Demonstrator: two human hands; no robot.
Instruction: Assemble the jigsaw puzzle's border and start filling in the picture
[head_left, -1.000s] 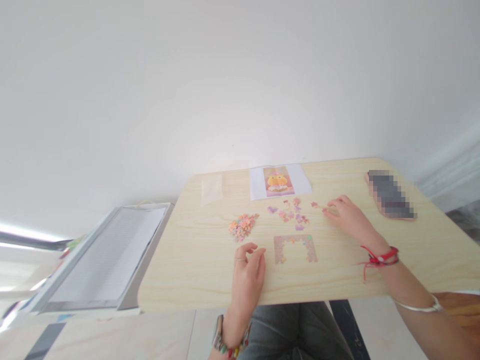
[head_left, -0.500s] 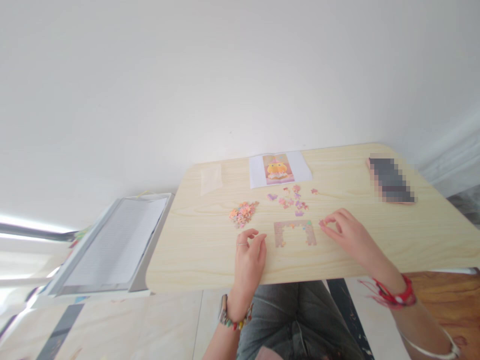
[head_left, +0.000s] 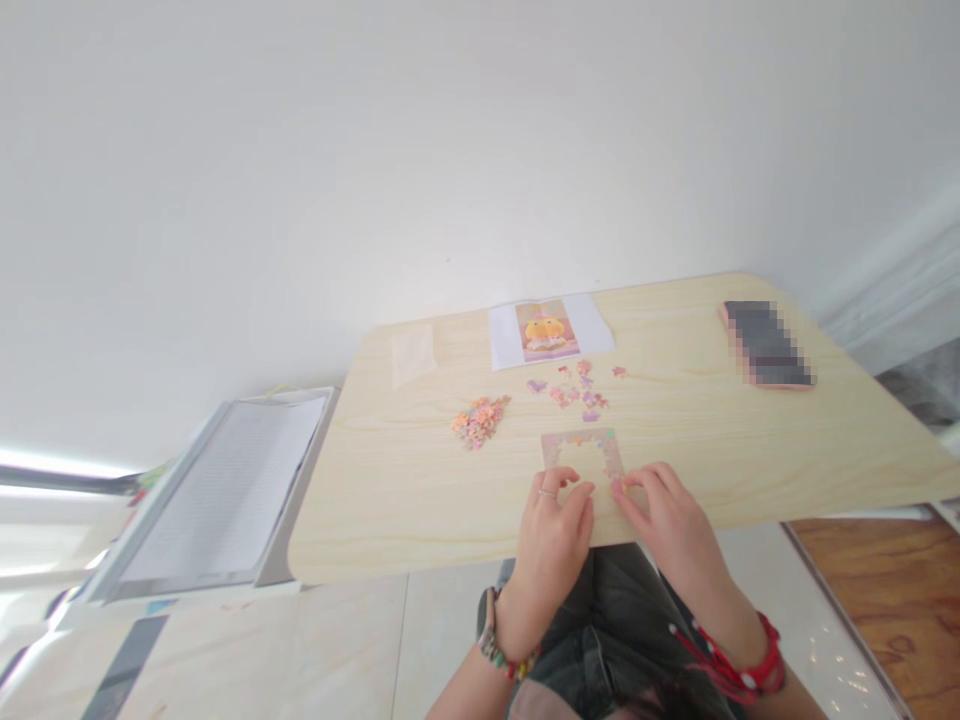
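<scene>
A partly joined jigsaw puzzle (head_left: pixel 577 438), shaped like a three-sided pinkish border, lies flat near the table's front edge. At its lower right end, my right hand (head_left: pixel 671 515) pinches a small puzzle piece (head_left: pixel 619 486) between thumb and fingertips, close against the border. My left hand (head_left: pixel 556 525) rests by the lower left side, fingers loosely curled and apart, with nothing visible in them; it covers that end of the border. Beyond the border lie several loose pink and purple pieces (head_left: pixel 591 400). A heap of orange and pink pieces (head_left: pixel 480 421) sits to the left.
A paper sheet with a printed yellow-and-pink picture (head_left: pixel 547 330) lies at the back of the wooden table (head_left: pixel 375 500). A clear plastic bag (head_left: pixel 412 356) is at back left, a phone (head_left: pixel 769 343) at back right. Left of the table stands a tray holding papers (head_left: pixel 225 490).
My right hand has moved left and nearer me, carrying the piece to the border's lower right end. My left hand has shifted right, over the border's lower left end.
</scene>
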